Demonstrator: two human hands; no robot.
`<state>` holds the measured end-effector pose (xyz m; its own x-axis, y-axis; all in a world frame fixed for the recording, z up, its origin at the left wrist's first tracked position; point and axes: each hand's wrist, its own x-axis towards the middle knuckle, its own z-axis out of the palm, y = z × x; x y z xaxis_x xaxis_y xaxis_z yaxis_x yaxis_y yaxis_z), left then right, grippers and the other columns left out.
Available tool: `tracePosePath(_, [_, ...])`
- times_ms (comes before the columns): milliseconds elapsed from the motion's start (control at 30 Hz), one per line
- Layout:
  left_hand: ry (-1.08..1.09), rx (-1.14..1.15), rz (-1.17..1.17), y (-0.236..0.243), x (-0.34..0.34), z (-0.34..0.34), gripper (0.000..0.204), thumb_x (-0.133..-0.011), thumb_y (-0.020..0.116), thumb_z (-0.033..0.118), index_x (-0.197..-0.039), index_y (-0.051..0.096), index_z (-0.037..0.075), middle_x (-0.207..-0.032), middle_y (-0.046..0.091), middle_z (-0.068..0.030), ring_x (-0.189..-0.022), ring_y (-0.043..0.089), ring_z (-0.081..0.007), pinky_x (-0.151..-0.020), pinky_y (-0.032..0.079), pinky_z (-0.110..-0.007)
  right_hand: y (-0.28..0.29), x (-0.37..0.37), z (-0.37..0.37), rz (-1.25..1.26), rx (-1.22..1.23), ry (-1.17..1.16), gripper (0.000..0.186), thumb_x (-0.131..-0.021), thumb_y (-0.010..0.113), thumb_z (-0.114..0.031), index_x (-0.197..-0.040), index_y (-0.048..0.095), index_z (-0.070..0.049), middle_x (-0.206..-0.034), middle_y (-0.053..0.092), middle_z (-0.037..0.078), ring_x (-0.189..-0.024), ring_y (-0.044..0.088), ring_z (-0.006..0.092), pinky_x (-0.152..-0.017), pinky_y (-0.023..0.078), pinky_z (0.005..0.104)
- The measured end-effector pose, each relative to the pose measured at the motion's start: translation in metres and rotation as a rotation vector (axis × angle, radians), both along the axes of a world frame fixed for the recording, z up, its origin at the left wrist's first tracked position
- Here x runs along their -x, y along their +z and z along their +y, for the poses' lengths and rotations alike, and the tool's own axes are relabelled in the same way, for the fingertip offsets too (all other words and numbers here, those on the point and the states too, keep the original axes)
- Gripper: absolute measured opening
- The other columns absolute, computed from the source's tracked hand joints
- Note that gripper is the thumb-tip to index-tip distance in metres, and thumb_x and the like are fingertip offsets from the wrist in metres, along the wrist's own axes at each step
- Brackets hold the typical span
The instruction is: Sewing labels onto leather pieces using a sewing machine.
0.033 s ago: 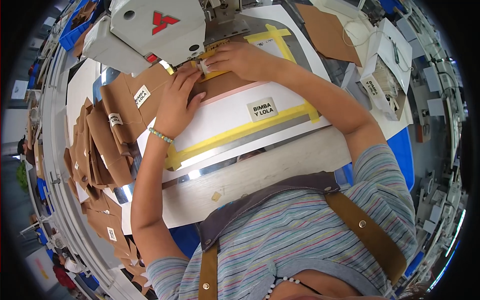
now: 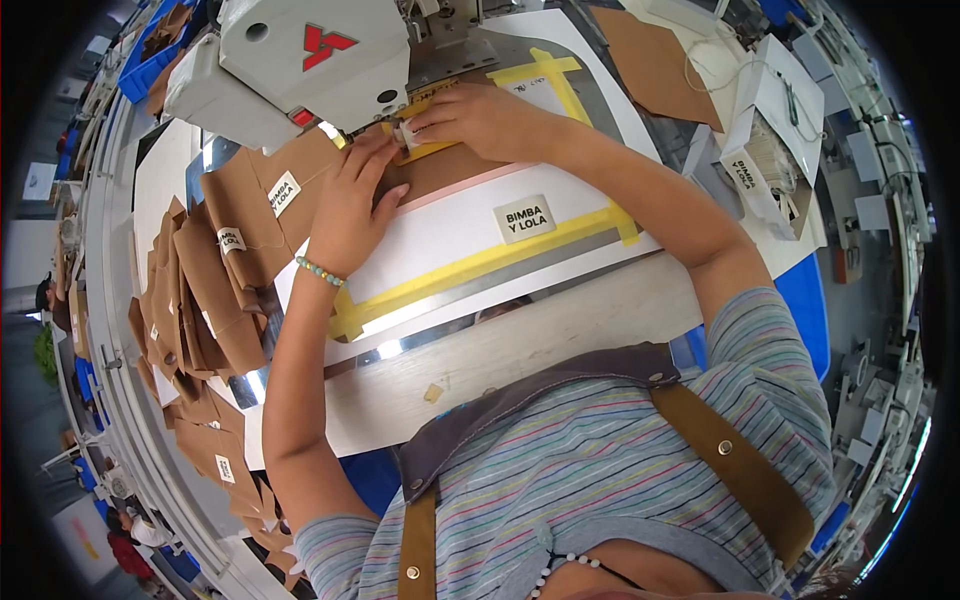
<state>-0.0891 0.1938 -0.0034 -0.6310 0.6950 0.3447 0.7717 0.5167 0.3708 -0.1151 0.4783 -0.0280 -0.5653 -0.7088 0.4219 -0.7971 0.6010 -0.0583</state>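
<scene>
My left hand [image 2: 352, 205] lies on a brown sheet piece [image 2: 447, 177] beneath the sewing machine head [image 2: 300, 68], fingers stretched toward the needle area and thumb apart. My right hand [image 2: 490, 122] reaches in from the right, its fingertips on a small white label [image 2: 403, 136] beside the needle area. Its thumb is hidden. Yellow tape frames the spot where the fingertips meet. In front of the hands, a printed label [image 2: 524, 219] rests on a white template board [image 2: 425, 242] edged with yellow tape.
Brown pieces with labels [image 2: 215, 290] are heaped on the left, joined by thread. At the right stand a white box [image 2: 765, 165] of labels and a flat brown sheet [image 2: 655, 65]. The pale table edge [image 2: 520, 335] runs before my apron [image 2: 540, 385].
</scene>
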Motion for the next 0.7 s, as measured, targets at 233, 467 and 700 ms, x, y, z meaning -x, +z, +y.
tracePosePath(233, [0.052,0.042,0.056,-0.004,0.005,-0.013,0.051,-0.094,0.077,0.01,-0.142,0.063,0.001,-0.156,0.058,-0.016,-0.143,0.052,-0.0413,-0.12,0.044,-0.048,0.007,-0.004,-0.001,-0.025,-0.027,-0.041,0.041,-0.1,0.057,-0.005,-0.132,0.078,-0.019,-0.145,0.069,0.0,-0.14,0.058,0.0275,-0.12,0.047,0.0421])
tracePosePath(467, [0.04,0.09,0.131,-0.002,0.005,-0.01,0.049,-0.092,0.079,0.011,-0.138,0.065,-0.001,-0.154,0.059,-0.0188,-0.14,0.053,-0.0421,-0.117,0.048,-0.048,0.008,-0.004,-0.001,-0.111,0.01,-0.029,0.047,-0.096,0.059,0.004,-0.13,0.08,-0.019,-0.146,0.069,0.0,-0.138,0.058,0.0254,-0.119,0.047,0.0414])
tracePosePath(700, [0.041,0.098,0.097,0.003,0.006,-0.011,0.05,-0.094,0.078,0.013,-0.139,0.064,0.0,-0.152,0.061,-0.0173,-0.137,0.055,-0.0423,-0.115,0.048,-0.049,0.008,0.001,-0.001,-0.12,0.138,0.036,0.039,-0.092,0.06,0.0,-0.118,0.085,-0.015,-0.133,0.075,0.008,-0.131,0.064,0.0318,-0.114,0.05,0.0429])
